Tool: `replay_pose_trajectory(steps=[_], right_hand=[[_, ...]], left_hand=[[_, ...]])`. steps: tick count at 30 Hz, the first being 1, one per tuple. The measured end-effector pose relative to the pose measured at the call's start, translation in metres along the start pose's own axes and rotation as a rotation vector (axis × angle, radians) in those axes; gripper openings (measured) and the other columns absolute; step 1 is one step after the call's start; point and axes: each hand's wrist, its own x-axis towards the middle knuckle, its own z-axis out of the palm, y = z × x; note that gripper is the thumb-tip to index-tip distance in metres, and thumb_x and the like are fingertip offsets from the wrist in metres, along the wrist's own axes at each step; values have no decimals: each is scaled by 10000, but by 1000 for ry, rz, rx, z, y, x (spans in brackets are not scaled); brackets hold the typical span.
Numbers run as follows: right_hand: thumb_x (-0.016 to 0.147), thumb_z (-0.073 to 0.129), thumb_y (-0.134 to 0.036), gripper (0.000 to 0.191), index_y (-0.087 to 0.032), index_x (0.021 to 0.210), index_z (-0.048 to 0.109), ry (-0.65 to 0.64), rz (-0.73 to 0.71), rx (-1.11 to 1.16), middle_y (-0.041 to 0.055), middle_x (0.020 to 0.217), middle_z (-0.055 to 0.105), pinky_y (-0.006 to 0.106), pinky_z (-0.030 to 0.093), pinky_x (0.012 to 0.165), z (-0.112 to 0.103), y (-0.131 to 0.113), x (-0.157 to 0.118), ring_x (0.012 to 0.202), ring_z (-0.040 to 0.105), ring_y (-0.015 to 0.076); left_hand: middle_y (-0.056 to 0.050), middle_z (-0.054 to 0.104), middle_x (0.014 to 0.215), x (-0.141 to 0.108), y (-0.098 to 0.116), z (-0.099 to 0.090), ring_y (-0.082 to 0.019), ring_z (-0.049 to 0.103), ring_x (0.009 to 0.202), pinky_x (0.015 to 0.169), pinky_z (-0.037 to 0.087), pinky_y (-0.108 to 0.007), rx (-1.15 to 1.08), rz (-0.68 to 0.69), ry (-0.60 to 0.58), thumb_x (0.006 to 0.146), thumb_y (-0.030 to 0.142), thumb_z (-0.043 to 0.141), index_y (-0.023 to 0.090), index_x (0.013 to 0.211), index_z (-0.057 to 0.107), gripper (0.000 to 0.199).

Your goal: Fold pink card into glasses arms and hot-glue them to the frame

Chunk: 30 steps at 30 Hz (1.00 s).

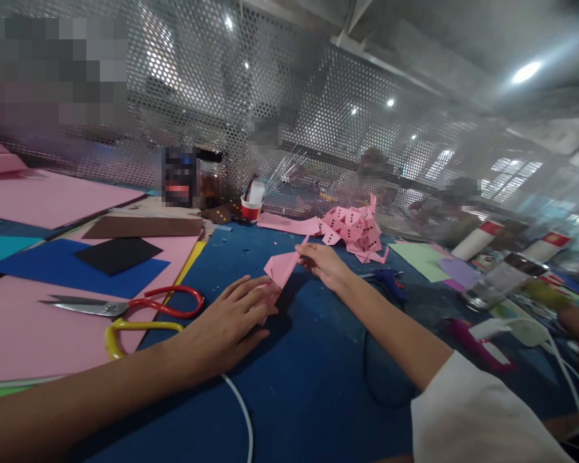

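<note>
A folded pink paper piece (280, 266) with a narrow pointed tip stands over the blue tabletop between my two hands. My left hand (238, 308) holds its lower part, the fingers laid over it and the thumb below. At the upper end, my right hand (322, 262) pinches the thin tip between thumb and fingers. Left of my left hand lies a pair of scissors (125, 307) with one red and one yellow handle, blades apart, partly on pink sheets. Beyond my right hand is a heap of folded pink paper pieces with black dots (352, 228).
Pink sheets (43, 341), blue paper (53, 263) and black paper (118, 255) lie left. A small red-and-white cup (251, 208) stands by the perforated metal screen (289, 122). A blue glue gun (390, 283), cables and a clear jar (499, 281) are right. Another person's hand shows far right.
</note>
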Motion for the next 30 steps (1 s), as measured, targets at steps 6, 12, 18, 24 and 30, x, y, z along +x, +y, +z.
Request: replay_pose_trajectory(steps=[6, 12, 18, 24, 30], right_hand=[[705, 894, -270, 296, -171, 866, 667, 5, 8, 305, -37, 690, 667, 162, 513, 578, -23, 6, -30, 618, 646, 78], [598, 966, -334, 391, -183, 791, 661, -2, -39, 494, -52, 722, 661, 183, 550, 661, -31, 16, -63, 699, 668, 86], [624, 967, -322, 368, -187, 758, 652, -14, -80, 598, -54, 721, 662, 204, 576, 728, -25, 18, -81, 728, 683, 91], [715, 927, -323, 295, -186, 816, 687, -150, -141, 530, -21, 765, 701, 256, 602, 776, -8, 18, -103, 769, 719, 128], [756, 899, -369, 301, -195, 864, 679, -210, -194, 396, -26, 832, 680, 318, 617, 835, 3, 27, -116, 800, 739, 150]], left_hand=[[-121, 460, 1614, 1, 2, -5, -327, 284, 1565, 1257, 307, -588, 42, -7, 146, 1000, 130, 552, 221, 1309, 617, 328], [-102, 512, 1561, -2, 10, -20, -308, 402, 1493, 1215, 387, -518, -37, 73, 321, 943, 18, 582, 247, 1242, 674, 387], [-34, 771, 1096, 5, 23, -20, -176, 713, 1018, 926, 562, -277, -613, -273, 78, 1003, 247, 614, 291, 1118, 770, 200], [-80, 786, 1204, 24, 27, -17, -179, 723, 852, 833, 612, -303, -1371, -870, -11, 848, 501, 817, 267, 1301, 735, 516], [-103, 789, 1099, 29, 25, -16, -138, 703, 851, 809, 597, -206, -1620, -998, 154, 864, 396, 834, 166, 1040, 823, 290]])
